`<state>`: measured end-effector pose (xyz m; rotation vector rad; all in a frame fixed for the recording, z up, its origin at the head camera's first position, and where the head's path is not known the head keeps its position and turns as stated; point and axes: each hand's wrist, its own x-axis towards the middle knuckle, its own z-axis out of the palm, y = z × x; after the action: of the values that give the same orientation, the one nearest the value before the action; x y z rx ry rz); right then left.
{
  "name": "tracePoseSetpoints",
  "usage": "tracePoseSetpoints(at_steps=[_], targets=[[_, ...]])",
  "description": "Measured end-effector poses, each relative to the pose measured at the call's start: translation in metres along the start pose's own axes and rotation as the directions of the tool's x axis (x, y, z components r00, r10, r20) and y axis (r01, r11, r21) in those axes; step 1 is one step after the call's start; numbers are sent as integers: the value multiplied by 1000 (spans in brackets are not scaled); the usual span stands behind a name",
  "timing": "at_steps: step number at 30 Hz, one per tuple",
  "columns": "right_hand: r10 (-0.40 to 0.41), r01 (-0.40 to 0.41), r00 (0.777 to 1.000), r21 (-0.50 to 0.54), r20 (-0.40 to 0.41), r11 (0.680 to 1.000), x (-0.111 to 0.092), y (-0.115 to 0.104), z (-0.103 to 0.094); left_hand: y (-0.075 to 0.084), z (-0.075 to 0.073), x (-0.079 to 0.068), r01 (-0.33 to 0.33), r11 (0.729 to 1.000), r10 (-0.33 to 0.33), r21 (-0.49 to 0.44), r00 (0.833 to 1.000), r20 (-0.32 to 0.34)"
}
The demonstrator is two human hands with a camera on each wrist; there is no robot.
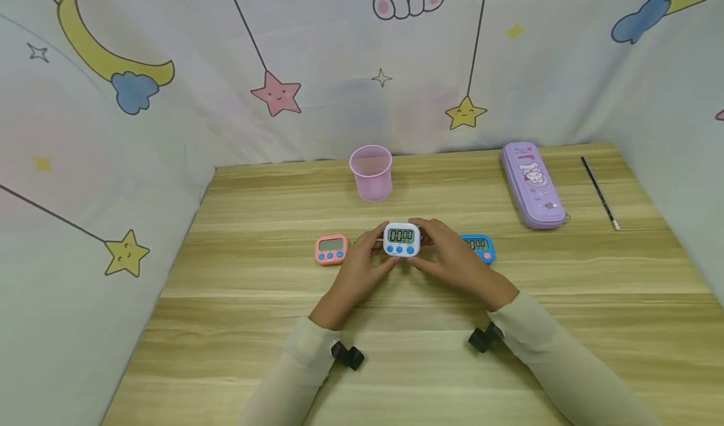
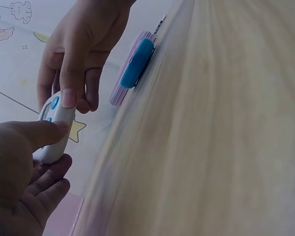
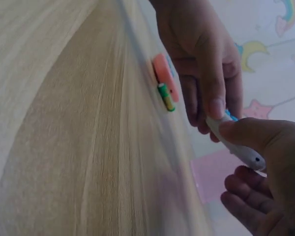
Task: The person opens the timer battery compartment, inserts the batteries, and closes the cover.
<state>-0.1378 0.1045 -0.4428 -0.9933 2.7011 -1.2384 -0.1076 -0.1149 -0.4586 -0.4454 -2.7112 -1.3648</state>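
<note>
A white digital timer [image 1: 401,240] with blue buttons is held up between both hands, its display of zeros facing the head camera. My left hand [image 1: 359,267] pinches its left side, the thumb at the lower edge. On the opposite side my right hand [image 1: 454,259] pinches it in the same way. Left of the hands lies a pink-orange timer [image 1: 331,250] with a blank display. A blue timer [image 1: 479,248] showing digits is partly covered by the right hand. In the right wrist view a green battery [image 3: 165,97] lies beside the pink-orange timer [image 3: 163,73].
A pink cup [image 1: 373,184] stands behind the hands near the back of the wooden table [image 1: 254,325]. Toward the back right lie a purple pencil case [image 1: 533,184] and a dark pencil [image 1: 599,190]. A printed curtain [image 1: 339,49] hangs along the table's back edge.
</note>
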Motion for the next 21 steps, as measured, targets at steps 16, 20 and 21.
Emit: tracePoseSetpoints(at_steps=[16,20,21], targets=[[-85,74,996,-226,-39,971,0,9,1,-2,-6,0,40,999,-42,14,993,109],[-88,73,995,-234,-55,969,0,11,1,-2,-10,1,56,998,-59,33,992,110],[-86,70,995,-236,-56,969,0,11,0,-1,-12,1,62,997,-66,43,992,107]])
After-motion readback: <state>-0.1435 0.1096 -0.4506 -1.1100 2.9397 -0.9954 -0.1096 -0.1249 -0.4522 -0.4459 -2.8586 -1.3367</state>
